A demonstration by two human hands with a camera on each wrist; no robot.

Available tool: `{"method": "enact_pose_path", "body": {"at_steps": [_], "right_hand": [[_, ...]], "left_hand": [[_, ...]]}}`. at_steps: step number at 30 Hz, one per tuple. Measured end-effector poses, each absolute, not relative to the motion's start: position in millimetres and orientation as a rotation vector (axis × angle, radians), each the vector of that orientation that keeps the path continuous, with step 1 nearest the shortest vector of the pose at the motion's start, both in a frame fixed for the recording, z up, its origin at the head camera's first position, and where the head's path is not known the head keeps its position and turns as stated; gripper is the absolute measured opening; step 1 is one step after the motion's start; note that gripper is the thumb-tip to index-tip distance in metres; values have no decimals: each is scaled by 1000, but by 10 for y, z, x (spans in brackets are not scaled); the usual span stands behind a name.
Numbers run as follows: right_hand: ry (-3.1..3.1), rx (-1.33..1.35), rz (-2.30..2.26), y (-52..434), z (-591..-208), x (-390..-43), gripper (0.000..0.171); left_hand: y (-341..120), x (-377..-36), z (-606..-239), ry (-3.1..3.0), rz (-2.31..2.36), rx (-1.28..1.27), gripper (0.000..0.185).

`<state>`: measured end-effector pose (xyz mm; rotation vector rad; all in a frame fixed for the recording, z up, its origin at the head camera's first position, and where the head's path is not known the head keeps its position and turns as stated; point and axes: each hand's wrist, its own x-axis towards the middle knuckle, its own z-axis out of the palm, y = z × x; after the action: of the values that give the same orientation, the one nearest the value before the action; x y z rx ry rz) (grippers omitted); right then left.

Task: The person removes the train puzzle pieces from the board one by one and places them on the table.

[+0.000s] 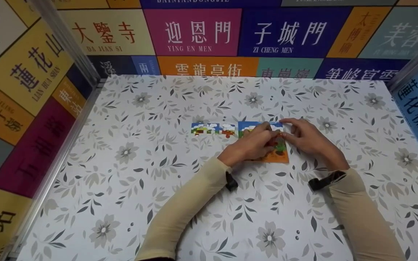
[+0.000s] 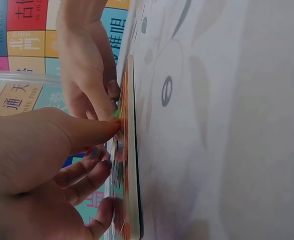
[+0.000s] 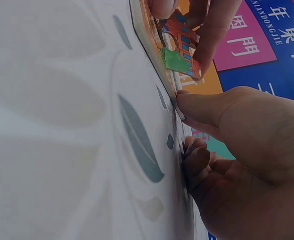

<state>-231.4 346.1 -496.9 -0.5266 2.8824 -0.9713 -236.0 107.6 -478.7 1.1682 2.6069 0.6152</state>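
A colourful picture puzzle board lies flat on the flower-print table. My left hand is over the board and pinches a puzzle piece showing a red train on green, held just above the board. In the left wrist view its thumb touches the piece's green corner. My right hand is at the board's right edge. Its thumb presses on that edge and its index finger reaches the far right corner. Much of the board is hidden under the hands.
A short row of joined puzzle pieces lies just left of the board. Colourful sign-covered walls close in the table on the left, back and right, with metal corner posts.
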Motion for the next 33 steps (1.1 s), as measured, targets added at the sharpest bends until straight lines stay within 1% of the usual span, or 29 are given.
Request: {"method": "enact_pose_path", "body": {"at_steps": [8, 11, 15, 21, 27, 33], "right_hand": [[2890, -527, -973, 3467, -4973, -2313, 47], [2897, -560, -966, 3472, -4973, -2313, 46], [2908, -580, -954, 3475, -4972, -2311, 44], [2895, -532, -928, 3474, -4980, -2310, 45], [2906, -539, -899, 3476, -4978, -2314, 45], [2912, -526, -926, 3482, -4986, -2320, 46]], "left_hand": [[1073, -2378, -4790, 2606, 596, 1178, 46], [1075, -2378, -4790, 2627, 558, 1218, 45], [1092, -2378, -4788, 2655, 550, 1251, 39], [1080, -2403, -4801, 2636, 677, 1313, 30], [995, -2442, -4803, 2571, 889, 1420, 28], [867, -2469, -4748, 2549, 945, 1423, 30]]}}
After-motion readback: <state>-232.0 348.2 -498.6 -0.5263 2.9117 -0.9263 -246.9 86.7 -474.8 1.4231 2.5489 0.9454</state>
